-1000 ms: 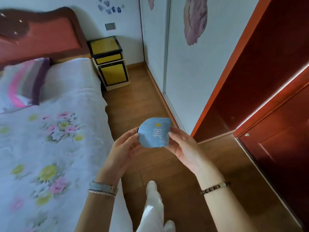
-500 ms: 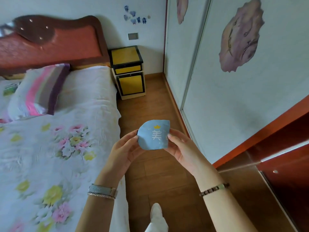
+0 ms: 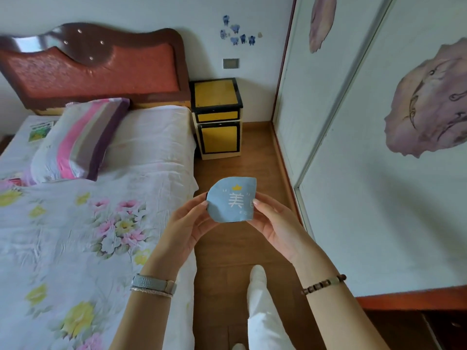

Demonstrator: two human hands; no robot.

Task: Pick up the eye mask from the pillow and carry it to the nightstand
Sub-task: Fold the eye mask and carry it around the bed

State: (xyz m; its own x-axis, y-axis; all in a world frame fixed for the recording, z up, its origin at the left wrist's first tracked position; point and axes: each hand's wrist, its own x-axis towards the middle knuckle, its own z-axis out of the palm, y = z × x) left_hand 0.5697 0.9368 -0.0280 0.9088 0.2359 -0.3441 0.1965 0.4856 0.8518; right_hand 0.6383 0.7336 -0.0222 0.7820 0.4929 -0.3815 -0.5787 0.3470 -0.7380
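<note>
A light blue eye mask (image 3: 231, 199), folded, with a white character and a small yellow crown printed on it, is held up in front of me over the wooden floor. My left hand (image 3: 185, 226) pinches its left edge and my right hand (image 3: 274, 223) pinches its right edge. The striped pillow (image 3: 78, 138) lies on the bed at the left, near the headboard. The yellow nightstand with black trim (image 3: 217, 117) stands ahead against the far wall, beside the bed; nothing lies on its top.
The bed with a floral sheet (image 3: 75, 223) fills the left side. White sliding wardrobe doors (image 3: 366, 147) line the right. A narrow strip of wooden floor (image 3: 252, 157) runs between them to the nightstand. My white-trousered leg (image 3: 262, 306) is below.
The view has swung left and forward: the nightstand and headboard now sit larger and more central, and the red door has left view. Both hands still hold the mask the same way.
</note>
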